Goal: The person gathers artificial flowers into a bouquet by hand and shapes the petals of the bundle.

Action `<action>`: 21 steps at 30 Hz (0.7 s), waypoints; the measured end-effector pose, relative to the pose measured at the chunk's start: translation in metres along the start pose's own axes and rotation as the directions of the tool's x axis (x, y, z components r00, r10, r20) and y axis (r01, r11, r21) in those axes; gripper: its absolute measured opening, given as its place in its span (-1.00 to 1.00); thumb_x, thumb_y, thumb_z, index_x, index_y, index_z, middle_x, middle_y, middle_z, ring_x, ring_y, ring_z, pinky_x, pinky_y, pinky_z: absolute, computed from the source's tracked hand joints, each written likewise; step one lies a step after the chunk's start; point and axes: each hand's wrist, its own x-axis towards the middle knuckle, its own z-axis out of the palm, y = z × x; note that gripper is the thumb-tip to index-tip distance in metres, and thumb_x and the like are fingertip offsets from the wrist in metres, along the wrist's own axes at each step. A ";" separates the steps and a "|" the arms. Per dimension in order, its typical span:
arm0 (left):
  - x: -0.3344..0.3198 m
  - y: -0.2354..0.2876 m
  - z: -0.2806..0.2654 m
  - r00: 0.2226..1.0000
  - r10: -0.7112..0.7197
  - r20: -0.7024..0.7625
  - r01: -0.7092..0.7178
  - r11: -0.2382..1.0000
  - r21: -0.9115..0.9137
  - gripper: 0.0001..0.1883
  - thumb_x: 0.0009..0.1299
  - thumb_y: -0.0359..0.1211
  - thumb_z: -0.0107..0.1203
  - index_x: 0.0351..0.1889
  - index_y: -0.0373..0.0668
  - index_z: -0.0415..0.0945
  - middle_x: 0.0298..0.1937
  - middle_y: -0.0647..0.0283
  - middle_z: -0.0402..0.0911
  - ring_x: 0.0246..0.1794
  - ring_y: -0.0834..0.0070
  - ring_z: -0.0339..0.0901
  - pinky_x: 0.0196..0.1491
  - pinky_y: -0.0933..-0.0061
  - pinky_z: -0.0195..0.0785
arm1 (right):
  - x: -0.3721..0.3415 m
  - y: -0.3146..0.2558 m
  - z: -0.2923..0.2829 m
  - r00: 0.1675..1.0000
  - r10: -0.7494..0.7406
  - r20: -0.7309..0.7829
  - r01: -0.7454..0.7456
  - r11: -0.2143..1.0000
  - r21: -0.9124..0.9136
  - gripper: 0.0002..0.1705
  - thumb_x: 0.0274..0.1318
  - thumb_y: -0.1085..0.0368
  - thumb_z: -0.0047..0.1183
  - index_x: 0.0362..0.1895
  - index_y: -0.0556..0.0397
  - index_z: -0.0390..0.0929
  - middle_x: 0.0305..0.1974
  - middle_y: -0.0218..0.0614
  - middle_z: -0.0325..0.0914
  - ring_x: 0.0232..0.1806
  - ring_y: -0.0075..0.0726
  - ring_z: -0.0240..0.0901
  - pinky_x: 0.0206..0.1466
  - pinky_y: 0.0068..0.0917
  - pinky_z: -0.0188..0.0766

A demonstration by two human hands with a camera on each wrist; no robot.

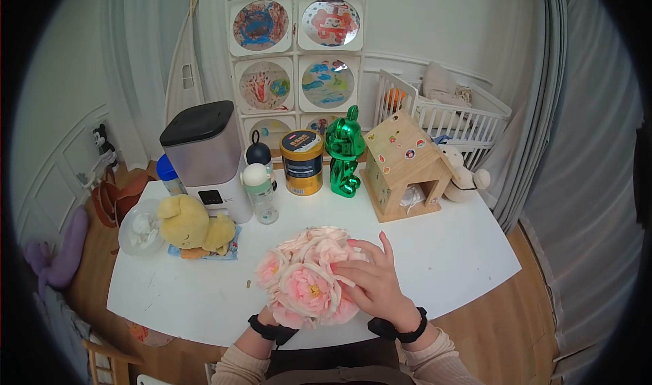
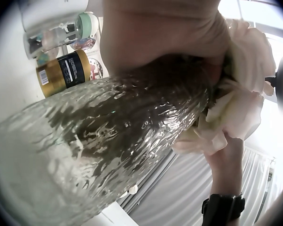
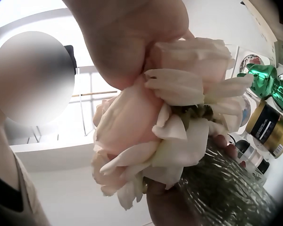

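Observation:
A bunch of pale pink flowers (image 1: 309,283) with yellow centres stands in a textured clear glass vase (image 2: 108,136). My left hand (image 2: 165,37) grips the vase round its neck, just below the blooms. In the head view the flowers hide most of that hand. My right hand (image 1: 372,284) lies over the right side of the blooms, fingers spread and fingertips touching petals, with one finger raised. Seen from the right wrist, its palm side rests close against the petals, and dark stems show through the glass.
On the white table (image 1: 448,249) stand a dispenser (image 1: 210,161), a yellow plush (image 1: 187,223), a bottle (image 1: 261,195), a gold tin (image 1: 302,164), a shiny green figure (image 1: 344,150) and a wooden house (image 1: 401,164). A clear bowl (image 1: 129,242) is at the left edge.

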 end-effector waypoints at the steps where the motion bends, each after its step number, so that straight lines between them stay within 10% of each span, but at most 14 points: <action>1: 0.001 0.003 0.000 1.000 0.004 -0.003 -0.004 1.000 0.010 -0.46 0.35 -0.19 0.02 0.23 -0.17 0.16 0.20 0.20 0.29 0.20 0.44 0.25 0.22 0.41 0.11 | -0.001 0.001 0.001 1.000 -0.011 0.000 0.011 1.000 -0.025 -0.74 -0.19 0.31 0.10 -0.28 -0.13 0.61 -0.24 -0.60 0.56 0.12 -0.20 0.28 0.34 0.12 -0.44; 8: 0.015 0.032 0.006 0.999 0.048 -0.021 -0.046 0.993 0.104 -0.47 0.35 -0.20 0.02 0.23 -0.18 0.17 0.19 0.20 0.30 0.19 0.44 0.26 0.22 0.41 0.12 | -0.016 0.001 0.005 1.000 -0.018 0.016 0.017 0.996 0.084 -0.71 -0.03 0.24 0.03 -0.16 -0.05 0.54 -0.04 -0.37 0.44 0.18 -0.09 0.18 0.35 0.02 -0.34; 10: 0.006 0.027 0.003 0.996 0.083 -0.044 -0.076 0.988 0.135 -0.47 0.35 -0.20 0.03 0.22 -0.18 0.18 0.19 0.20 0.31 0.19 0.44 0.26 0.22 0.41 0.12 | -0.042 0.004 0.017 0.911 0.192 -0.365 -0.036 0.918 0.395 -0.59 0.16 0.14 -0.15 0.03 0.08 0.37 0.12 -0.14 0.28 0.23 -0.06 0.10 0.33 -0.10 -0.19; 13: -0.066 -0.027 -0.010 0.991 0.111 -0.078 -0.096 0.980 0.174 -0.48 0.35 -0.20 0.03 0.22 -0.18 0.19 0.18 0.20 0.32 0.18 0.44 0.27 0.21 0.41 0.13 | -0.082 0.011 0.013 0.780 0.446 -0.439 -0.232 0.857 0.460 -0.50 0.25 0.09 -0.31 0.14 0.18 0.20 0.16 -0.09 0.22 0.24 -0.11 0.10 0.33 -0.19 -0.12; 15: -0.111 0.007 -0.025 0.972 -0.216 0.089 0.200 0.967 0.161 -0.58 0.31 -0.24 0.07 0.07 -0.23 0.32 0.03 0.21 0.45 0.10 0.43 0.34 0.14 0.43 0.18 | -0.105 0.020 0.007 0.646 0.610 -0.458 -0.380 0.778 0.501 -0.47 0.31 0.05 -0.42 0.20 0.16 0.11 0.17 -0.10 0.20 0.23 -0.18 0.10 0.32 -0.24 -0.07; 17: -0.158 -0.008 -0.035 0.792 -0.525 0.311 0.582 0.803 -0.128 -0.59 0.24 -0.20 0.16 -0.03 -0.23 0.39 -0.13 0.24 0.54 0.00 0.47 0.42 0.10 0.44 0.23 | -0.123 0.029 0.001 0.609 0.652 -0.451 -0.433 0.750 0.500 -0.49 0.33 0.05 -0.44 0.21 0.10 0.11 0.16 -0.14 0.21 0.22 -0.23 0.12 0.32 -0.26 -0.04; 21: -0.211 -0.011 -0.026 0.752 -0.566 0.338 0.580 0.812 0.072 -0.72 0.30 -0.28 -0.07 -0.27 -0.34 0.51 -0.28 0.12 0.57 -0.25 0.35 0.48 -0.17 0.39 0.33 | -0.142 0.042 0.002 0.554 0.692 -0.463 -0.480 0.719 0.502 -0.56 0.34 0.15 -0.45 0.19 0.10 0.12 0.11 -0.17 0.25 0.18 -0.26 0.16 0.30 -0.29 0.01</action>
